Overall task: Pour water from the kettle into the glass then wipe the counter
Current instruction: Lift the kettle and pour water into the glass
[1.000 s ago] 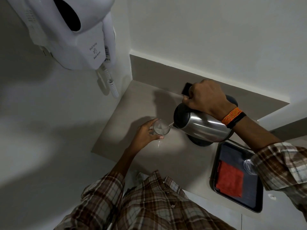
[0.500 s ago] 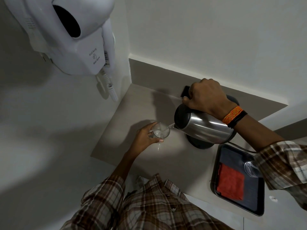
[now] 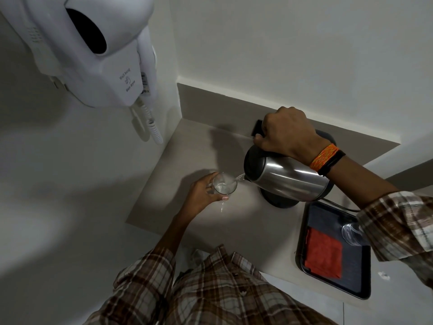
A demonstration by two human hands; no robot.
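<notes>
I see my right hand [image 3: 287,133] wrapped tight around the black handle of the steel kettle [image 3: 287,178], fingers closed over it so the body hangs below the knuckles, tilted with the spout down toward the left. A thin stream of water [image 3: 239,177] runs from the spout into the glass [image 3: 225,185]. My left hand [image 3: 201,195] grips that glass from its left side — fingers curled around the far wall, thumb pressed against the near wall, the rim open above them. The glass sits low over the beige counter [image 3: 234,228]; whether its base touches I can't tell. Under the kettle lies its dark round base [image 3: 278,202]. To the right, a black tray [image 3: 337,281] holds a folded red cloth [image 3: 324,253] and a second glass [image 3: 351,233] — partly hidden by my plaid sleeve [image 3: 398,231].
</notes>
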